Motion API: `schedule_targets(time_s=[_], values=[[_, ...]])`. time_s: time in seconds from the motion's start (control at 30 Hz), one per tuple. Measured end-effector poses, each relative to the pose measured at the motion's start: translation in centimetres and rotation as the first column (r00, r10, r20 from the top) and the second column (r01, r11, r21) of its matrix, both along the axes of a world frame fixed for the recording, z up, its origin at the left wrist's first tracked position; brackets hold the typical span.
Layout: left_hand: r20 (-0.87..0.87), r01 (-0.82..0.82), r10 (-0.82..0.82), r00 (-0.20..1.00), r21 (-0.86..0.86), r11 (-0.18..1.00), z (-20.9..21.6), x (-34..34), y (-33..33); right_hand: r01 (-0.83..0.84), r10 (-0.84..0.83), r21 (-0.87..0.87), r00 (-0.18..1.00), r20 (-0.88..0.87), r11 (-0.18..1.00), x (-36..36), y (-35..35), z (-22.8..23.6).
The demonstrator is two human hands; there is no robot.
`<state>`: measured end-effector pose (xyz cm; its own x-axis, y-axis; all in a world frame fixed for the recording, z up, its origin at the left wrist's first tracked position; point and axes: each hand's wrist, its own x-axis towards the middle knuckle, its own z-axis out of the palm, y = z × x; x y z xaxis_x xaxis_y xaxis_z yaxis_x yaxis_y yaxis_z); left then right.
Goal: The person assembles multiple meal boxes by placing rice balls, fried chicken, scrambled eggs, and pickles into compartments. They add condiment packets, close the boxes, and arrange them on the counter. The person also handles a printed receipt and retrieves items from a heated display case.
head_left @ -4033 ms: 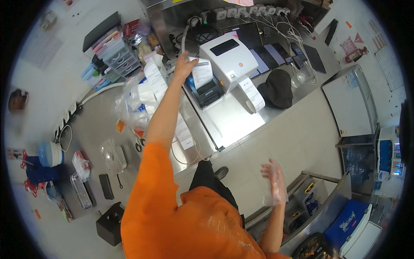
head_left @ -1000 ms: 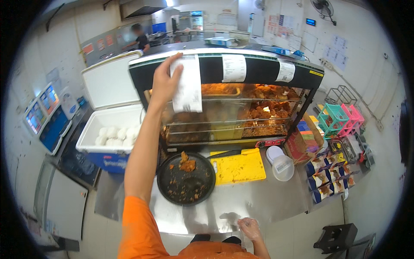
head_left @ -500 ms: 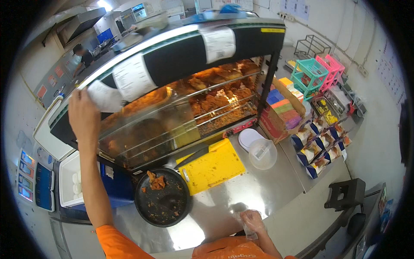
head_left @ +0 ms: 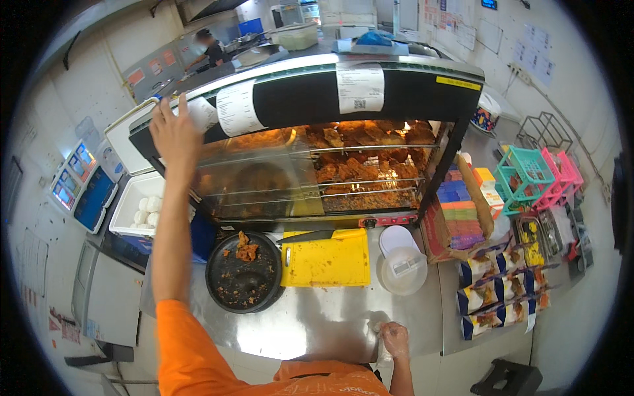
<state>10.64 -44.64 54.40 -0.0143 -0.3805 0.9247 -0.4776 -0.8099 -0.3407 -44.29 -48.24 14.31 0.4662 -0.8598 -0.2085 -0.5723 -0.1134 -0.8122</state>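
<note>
My left hand (head_left: 177,135) is raised at the upper left front of a black heated display cabinet (head_left: 297,99). Its fingers look stretched and apart, slightly blurred, beside the leftmost white paper slip (head_left: 202,115). Two more paper slips, a middle one (head_left: 239,109) and a right one (head_left: 360,88), hang on the same black panel. Low over the steel counter, near my body, my right hand (head_left: 395,340) is closed on thin clear plastic (head_left: 384,353); whether this is a glove or a bag I cannot tell. Browned fried pieces (head_left: 370,158) fill the cabinet's racks.
On the counter are a black round pan (head_left: 244,284) with crumbs, a yellow cutting board (head_left: 327,264) with a knife (head_left: 307,236), and a scale (head_left: 401,266). Filled boxes (head_left: 505,287) stand right; a white cooler (head_left: 135,191) left. Another person (head_left: 212,49) is at the back.
My view has swung left and levelled. My left hand has shifted from the slip's upper left edge, its fingers now raised and spread. My right hand stays low with the clear plastic.
</note>
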Motion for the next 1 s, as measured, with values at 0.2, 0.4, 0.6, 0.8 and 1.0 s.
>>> schedule_targets(time_s=[0.2,0.4,0.6,0.8,1.0], values=[[-0.432,0.375,-0.496,0.753,-0.336,0.864,-1.4,-9.5,-7.3,-0.078,0.084,-0.069,0.993,0.085,0.995,2.5,-1.0,0.6],[-0.497,0.224,-0.464,0.733,-0.467,0.855,0.9,-17.6,-14.4,-0.177,0.201,-0.166,0.969,0.146,0.970,4.8,-2.0,2.0],[-0.520,0.407,-0.737,0.432,-0.617,0.674,0.5,-11.3,-11.9,-0.069,0.068,0.010,0.994,0.082,0.998,2.4,-1.1,2.0],[-0.737,0.433,-0.636,0.228,-0.508,0.744,0.7,-4.9,-7.5,-0.091,0.089,0.022,0.994,0.066,0.996,0.5,-1.3,-1.7],[-0.335,0.280,-0.220,0.916,0.142,0.949,1.6,-5.4,-5.9,-0.182,0.191,-0.129,0.980,0.059,0.975,6.0,-3.5,3.6]])
